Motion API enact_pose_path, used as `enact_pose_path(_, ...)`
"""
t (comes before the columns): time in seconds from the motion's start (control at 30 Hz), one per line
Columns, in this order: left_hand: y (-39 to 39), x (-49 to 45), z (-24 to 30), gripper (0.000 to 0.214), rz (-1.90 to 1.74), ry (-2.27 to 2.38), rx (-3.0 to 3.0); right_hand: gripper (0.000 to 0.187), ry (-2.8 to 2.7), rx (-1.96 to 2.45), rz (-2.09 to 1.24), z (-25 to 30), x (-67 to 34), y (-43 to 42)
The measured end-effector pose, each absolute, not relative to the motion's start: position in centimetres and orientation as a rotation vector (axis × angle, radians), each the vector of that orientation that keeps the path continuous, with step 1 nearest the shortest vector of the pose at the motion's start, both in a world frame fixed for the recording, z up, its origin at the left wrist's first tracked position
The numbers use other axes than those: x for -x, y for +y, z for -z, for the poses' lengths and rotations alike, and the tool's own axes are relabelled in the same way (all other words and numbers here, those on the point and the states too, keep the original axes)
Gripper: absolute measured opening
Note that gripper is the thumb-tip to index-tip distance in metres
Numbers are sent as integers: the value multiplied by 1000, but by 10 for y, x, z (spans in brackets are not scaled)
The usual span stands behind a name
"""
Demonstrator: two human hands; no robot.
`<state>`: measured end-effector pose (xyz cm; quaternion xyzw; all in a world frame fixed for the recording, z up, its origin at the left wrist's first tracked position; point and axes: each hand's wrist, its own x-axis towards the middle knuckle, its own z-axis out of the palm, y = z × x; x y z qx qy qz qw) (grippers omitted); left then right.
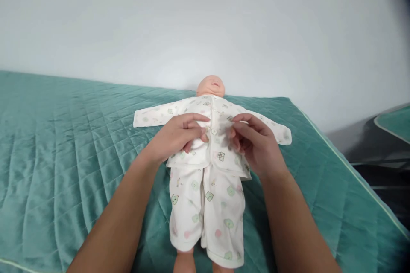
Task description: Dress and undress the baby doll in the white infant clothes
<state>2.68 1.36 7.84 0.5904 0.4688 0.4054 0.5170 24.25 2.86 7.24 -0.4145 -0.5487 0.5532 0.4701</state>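
A baby doll [210,87] lies on its back, its head toward the wall and its feet toward me. It wears a white long-sleeved top [221,145] with small animal prints and matching trousers [224,209]. The sleeves spread out to both sides. My left hand [181,134] is over the left half of the top, index finger stretched to the front seam, thumb apart below it. Over the right half is my right hand [251,140], fingers loosely bent, thumb and index tip close but apart. I see nothing held in either hand. Whether the fingertips touch the cloth is unclear.
A green quilted cover [80,170] lies under the doll. Its pale-edged side runs down at the right. Behind stands a plain white wall [160,21]. At the far right are another green padded piece [397,123] and dark shapes below it.
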Motion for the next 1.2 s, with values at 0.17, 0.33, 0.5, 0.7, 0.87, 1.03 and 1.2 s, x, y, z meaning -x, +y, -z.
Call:
enact_pose_path(0.17, 34, -21, -49, 24, -1546, 1561, -1507, 25, -1350, 1051, -913, -59, -254, 41)
enact_pose_path(0.33, 58, -15, -21, 30, -1488, 1776, -1844, 59, -1710, 1187, -694, -41, -243, 45)
enact_pose_path(0.5, 52, -17, -18, 39, -1389, 1580, -1748, 62, -1960, 1109, -653, -33, -231, 43)
enact_pose_path(0.7, 30, -15, -9, 48, -1277, 1702, -1844, 64, -1927, 1054, -680, -21, -239, 19)
enact_pose_path(0.87, 24, 24, 2, 58, -864, 2242, -1977, 65, -1822, 1238, -415, -2, -273, -3)
enact_pose_path(1.03, 31, 72, 5, 61, -632, 2372, -1791, 68, -1910, 1712, -14, -2, -315, 14)
enact_pose_path(1.2, 38, 85, 7, 59, -660, 2366, -1790, 66, -1839, 2139, -19, -3, -333, 35)
